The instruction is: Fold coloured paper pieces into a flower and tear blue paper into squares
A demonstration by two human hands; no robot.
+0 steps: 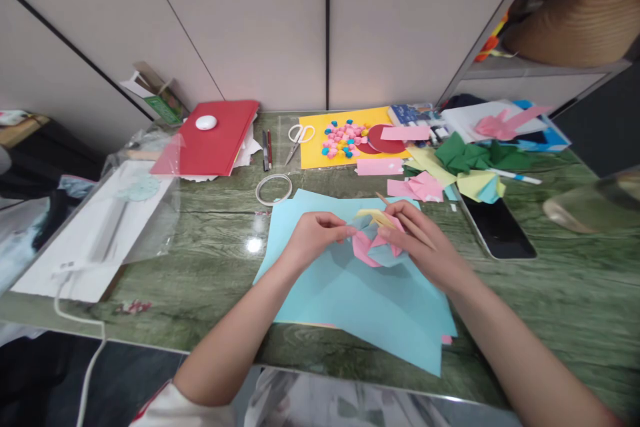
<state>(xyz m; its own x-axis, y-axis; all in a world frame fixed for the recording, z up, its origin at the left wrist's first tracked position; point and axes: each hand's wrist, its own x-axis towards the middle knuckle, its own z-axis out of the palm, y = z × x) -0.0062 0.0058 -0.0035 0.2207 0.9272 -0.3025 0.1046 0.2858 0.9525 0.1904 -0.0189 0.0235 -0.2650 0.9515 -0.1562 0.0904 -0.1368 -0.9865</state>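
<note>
A folded paper flower [377,240] in pink, light blue and yellow is held between both hands, above light blue paper sheets [320,287]. My left hand [317,237] pinches its left edge between thumb and fingers. On the right side, my right hand [425,240] is closed on the flower, thumb toward me. A thin wooden stick [382,198] also lies in the right hand, its tip poking out beyond the fingers; I cannot tell its exact kind. The fingers hide part of the flower.
Beyond the sheets are a tape roll [273,189], white scissors [299,137], a yellow sheet [313,153] with small colored pieces, and a red folder [210,140]. To the right lie a phone [500,227], green folded paper [463,155] and a clear bottle [590,203].
</note>
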